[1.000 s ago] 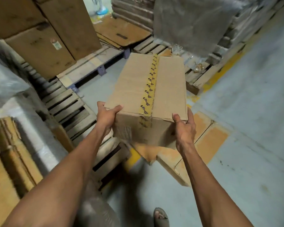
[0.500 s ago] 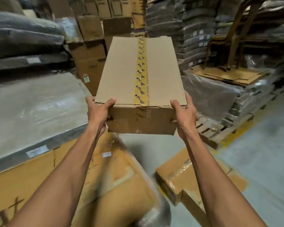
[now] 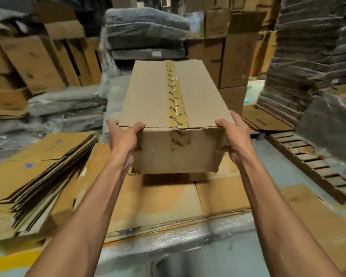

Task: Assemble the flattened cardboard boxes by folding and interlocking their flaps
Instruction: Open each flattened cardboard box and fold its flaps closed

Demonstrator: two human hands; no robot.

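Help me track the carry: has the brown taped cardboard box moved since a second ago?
Yes. The brown taped cardboard box, then over bare concrete floor, now hangs above the flattened cardboard sheets.

Warehouse: stacked flattened cartons [image 3: 36, 168], pallet [image 3: 312, 162]

Just the one cam here, strapped to my head. It's wide-angle, so the edges bend a fair bit. It looks forward and a little down, right along my outstretched forearms. My left hand [image 3: 126, 140] and right hand [image 3: 236, 138] land about mid-frame, and the cardboard box [image 3: 158, 96] they grip fills the centre, close up. The lower left catches the stack of flattened boxes [image 3: 38, 162] nearby. The top of the frame reaches the standing cartons [image 3: 238, 58], well behind the box.
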